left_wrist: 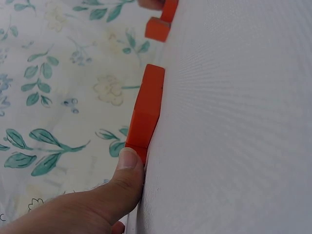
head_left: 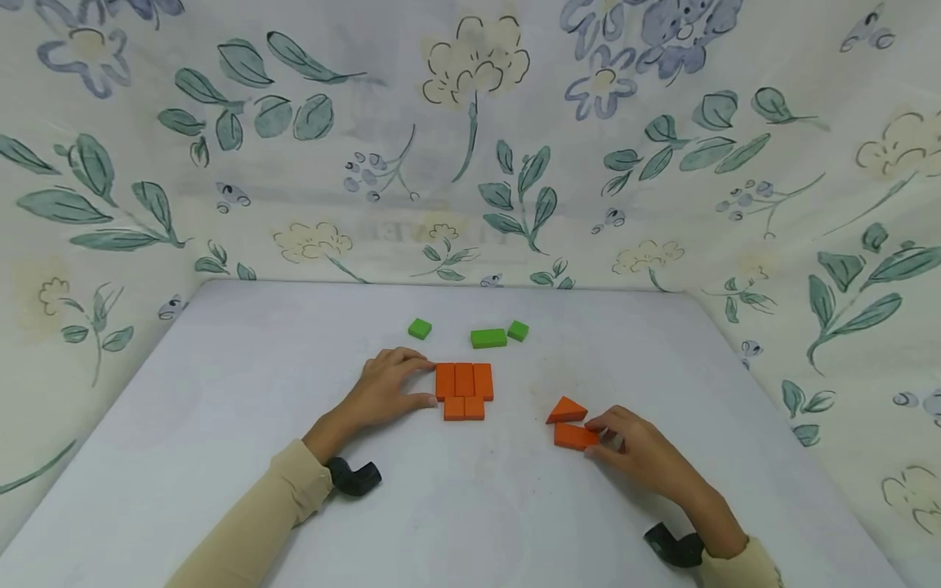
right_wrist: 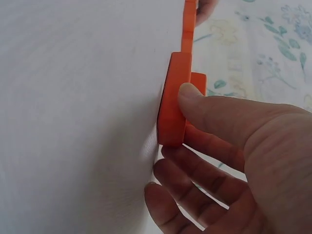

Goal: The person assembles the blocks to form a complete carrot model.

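Thumb and fingers of the right hand point(head_left: 643, 453) clamp together on one end of an orange rectangular block point(head_left: 573, 436), which lies on the right side of a white desk point(head_left: 470, 514), while an orange triangular block point(head_left: 566, 411) sits just beyond it. The left hand point(head_left: 382, 388), its thumb and fingers apart, touches the left edge of a cluster of five orange blocks near the desk's middle: three upright rectangles point(head_left: 464, 380) side by side and, on the near side, two smaller squarish pieces point(head_left: 454, 408) set against them. Farther back lie a bright green rectangular block point(head_left: 488, 338), a small green block point(head_left: 518, 331) just to its right and another small green piece point(head_left: 420, 328) off to the left. Beige sleeves point(head_left: 250, 523) cover both forearms, and a floral-print cloth point(head_left: 397, 122) in blue, green and cream hangs behind the desk.
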The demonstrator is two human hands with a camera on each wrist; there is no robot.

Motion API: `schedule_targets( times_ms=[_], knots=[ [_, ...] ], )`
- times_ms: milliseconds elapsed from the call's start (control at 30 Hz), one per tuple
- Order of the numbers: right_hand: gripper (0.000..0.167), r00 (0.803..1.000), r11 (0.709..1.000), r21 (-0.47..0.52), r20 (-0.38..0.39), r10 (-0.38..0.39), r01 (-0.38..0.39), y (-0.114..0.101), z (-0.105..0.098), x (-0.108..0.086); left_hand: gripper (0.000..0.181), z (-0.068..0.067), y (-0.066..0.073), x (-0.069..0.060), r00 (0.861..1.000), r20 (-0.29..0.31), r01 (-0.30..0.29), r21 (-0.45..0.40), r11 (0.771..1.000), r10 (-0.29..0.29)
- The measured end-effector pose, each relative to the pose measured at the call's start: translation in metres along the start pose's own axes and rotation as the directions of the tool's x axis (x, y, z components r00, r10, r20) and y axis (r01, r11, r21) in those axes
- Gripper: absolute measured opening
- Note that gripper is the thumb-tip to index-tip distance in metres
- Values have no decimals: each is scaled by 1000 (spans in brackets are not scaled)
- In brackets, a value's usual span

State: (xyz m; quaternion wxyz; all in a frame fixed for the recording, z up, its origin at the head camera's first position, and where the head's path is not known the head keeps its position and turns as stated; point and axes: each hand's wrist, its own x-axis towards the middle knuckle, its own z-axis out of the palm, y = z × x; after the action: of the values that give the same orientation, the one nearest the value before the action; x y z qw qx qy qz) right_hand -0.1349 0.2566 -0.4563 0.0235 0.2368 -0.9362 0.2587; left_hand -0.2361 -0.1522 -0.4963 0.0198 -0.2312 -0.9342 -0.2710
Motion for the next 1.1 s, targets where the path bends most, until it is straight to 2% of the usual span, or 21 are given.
schedule_targets(
  times_ms=[300, 700, 867, 1100],
  knots=[
    [29, 1000, 1000, -27, -6, 2, -2, -4, -1, 1, 59, -4, 3, -1, 1000, -15, -2, 10, 1000, 2],
    [29, 1000, 996, -90, -23, 15, -17, -4, 5, 0, 59, -2, 5, -2, 1000, -14, -1, 11, 1000, 1],
    [29, 999, 993, -109, -7, 37, -37, -5, 7, 0, 59, -2, 4, -1, 1000, -13, -4, 19, 1000, 4],
    [30, 1000, 996, -85, -14, -28, 27, -17, 2, 2, 60, 0, 1, 0, 1000, -14, -18, 15, 1000, 18]
  ],
)
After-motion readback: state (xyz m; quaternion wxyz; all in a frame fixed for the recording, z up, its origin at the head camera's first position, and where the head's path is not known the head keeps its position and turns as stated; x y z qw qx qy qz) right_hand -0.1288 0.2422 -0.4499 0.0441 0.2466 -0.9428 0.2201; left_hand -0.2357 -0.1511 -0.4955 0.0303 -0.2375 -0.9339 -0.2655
